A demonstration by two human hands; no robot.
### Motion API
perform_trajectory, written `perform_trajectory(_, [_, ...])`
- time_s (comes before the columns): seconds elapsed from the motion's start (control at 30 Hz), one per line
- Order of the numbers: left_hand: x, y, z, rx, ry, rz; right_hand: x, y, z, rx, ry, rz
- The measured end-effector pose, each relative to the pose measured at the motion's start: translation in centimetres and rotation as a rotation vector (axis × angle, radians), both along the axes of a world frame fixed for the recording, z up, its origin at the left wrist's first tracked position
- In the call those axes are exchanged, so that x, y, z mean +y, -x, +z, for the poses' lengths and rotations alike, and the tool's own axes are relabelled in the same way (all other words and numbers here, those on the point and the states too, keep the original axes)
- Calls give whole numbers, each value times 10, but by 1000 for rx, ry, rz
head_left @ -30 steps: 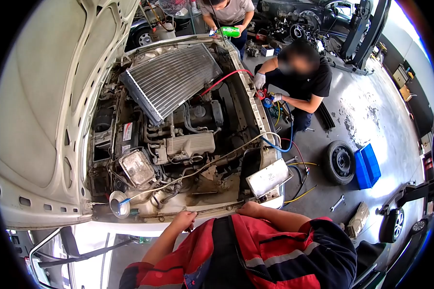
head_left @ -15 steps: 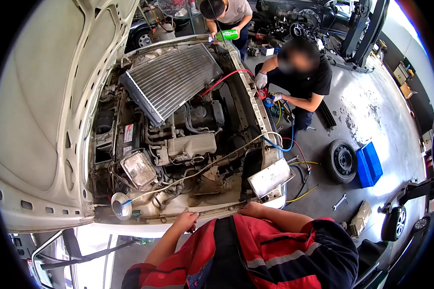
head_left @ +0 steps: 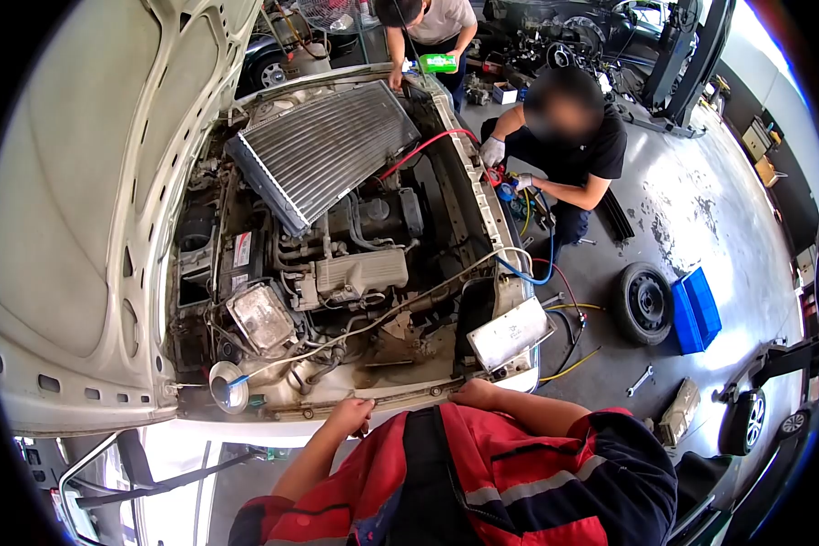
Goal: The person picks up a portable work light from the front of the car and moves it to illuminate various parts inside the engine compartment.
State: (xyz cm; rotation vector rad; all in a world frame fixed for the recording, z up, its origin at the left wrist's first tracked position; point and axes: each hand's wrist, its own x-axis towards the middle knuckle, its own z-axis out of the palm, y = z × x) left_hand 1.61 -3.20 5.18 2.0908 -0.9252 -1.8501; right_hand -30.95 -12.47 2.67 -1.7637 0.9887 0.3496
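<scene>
My left hand (head_left: 348, 417) is closed, with its fingers curled at the edge of the white fender (head_left: 282, 431). Farther right, my right hand (head_left: 471, 393) is also curled against that edge, its fingertips mostly hidden. Before me lies the open engine bay, with the engine (head_left: 362, 275) in its middle. A finned radiator (head_left: 329, 150) rests tilted across the far part of the bay. Close to my left hand sits a round metal dish-like piece (head_left: 229, 389) with a blue tip. A dented pale metal box (head_left: 264, 320) is beyond it. Near my right hand is the headlight unit (head_left: 511, 336).
The raised hood (head_left: 73, 200) stands at left. One person (head_left: 573, 146) in gloves crouches with gauge hoses at the car's front; another (head_left: 441, 27) holds a green bottle (head_left: 438, 63). A wheel (head_left: 646, 305), blue crate (head_left: 697, 309) and wrench (head_left: 641, 380) lie on the floor.
The person at the far side has shifted the green bottle slightly right and moved the other hand down toward the car's edge. My own hands stay in place.
</scene>
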Motion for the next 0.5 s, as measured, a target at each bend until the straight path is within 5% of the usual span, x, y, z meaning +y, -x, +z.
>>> perform_trajectory(0.5, [-1,0,0,-7,7,-37,0,-1,7,-2,14,47])
